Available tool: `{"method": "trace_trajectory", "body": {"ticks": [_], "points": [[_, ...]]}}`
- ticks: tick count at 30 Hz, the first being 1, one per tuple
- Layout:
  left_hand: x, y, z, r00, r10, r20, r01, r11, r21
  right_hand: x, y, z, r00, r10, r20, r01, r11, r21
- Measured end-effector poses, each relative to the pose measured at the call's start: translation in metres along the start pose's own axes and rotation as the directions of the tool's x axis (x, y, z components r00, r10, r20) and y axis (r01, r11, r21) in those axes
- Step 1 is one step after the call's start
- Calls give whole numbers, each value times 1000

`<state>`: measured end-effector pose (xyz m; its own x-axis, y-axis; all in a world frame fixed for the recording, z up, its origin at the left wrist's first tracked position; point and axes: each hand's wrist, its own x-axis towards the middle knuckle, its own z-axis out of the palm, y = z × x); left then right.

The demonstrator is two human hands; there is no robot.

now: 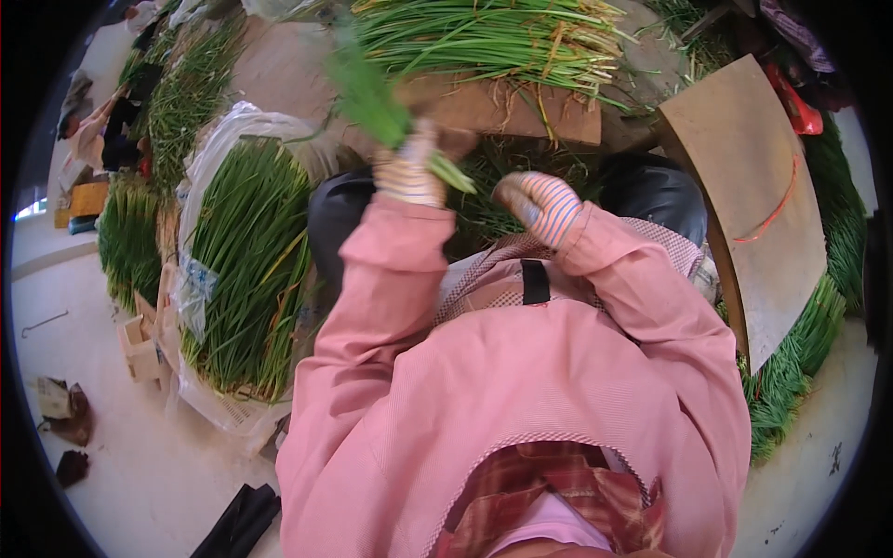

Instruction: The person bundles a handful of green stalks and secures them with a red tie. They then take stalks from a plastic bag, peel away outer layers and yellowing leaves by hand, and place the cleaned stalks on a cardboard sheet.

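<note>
My left hand (407, 167), in a striped glove, is closed round a bunch of green chive-like stalks (372, 98), blurred and tilted, its pale ends showing right of my wrist. My right hand (538, 205), also gloved, is to the right of it with curled fingers; what they hold, if anything, is unclear. Loose greens (493, 228) lie below between my dark-covered knees. Beyond my hands, a pile of long stalks with pale rooty ends (502, 37) lies on a brown board (567, 121).
A plastic-lined crate of greens (244, 260) sits at my left. A tan board (763, 223) with red string stands at my right beside more greens (795, 372). Another person (93, 135) is at upper left among piles. Dark items (237, 521) lie on the floor.
</note>
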<state>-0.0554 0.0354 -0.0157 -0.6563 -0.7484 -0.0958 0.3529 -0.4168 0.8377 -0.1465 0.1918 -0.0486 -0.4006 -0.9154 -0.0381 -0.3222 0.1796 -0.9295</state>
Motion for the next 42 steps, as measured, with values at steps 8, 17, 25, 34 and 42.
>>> {"method": "trace_trajectory", "body": {"ticks": [8,17,25,34,42], "points": [[34,32,-8,964,-173,204,250,850,-464,53,26,-55,939,93,-330,-318,596,-737],[86,-20,35,904,-401,148,428,850,-308,68,30,-120,884,-256,-392,-90,730,-678],[113,-85,17,845,-435,311,526,779,-342,100,47,-164,906,44,-421,-349,639,-685],[115,-87,49,775,-615,-147,595,788,-156,95,88,-142,956,135,-261,-161,984,-80],[110,-70,50,809,-583,-74,577,812,-86,176,97,-211,821,207,-533,-499,715,-491]]}}
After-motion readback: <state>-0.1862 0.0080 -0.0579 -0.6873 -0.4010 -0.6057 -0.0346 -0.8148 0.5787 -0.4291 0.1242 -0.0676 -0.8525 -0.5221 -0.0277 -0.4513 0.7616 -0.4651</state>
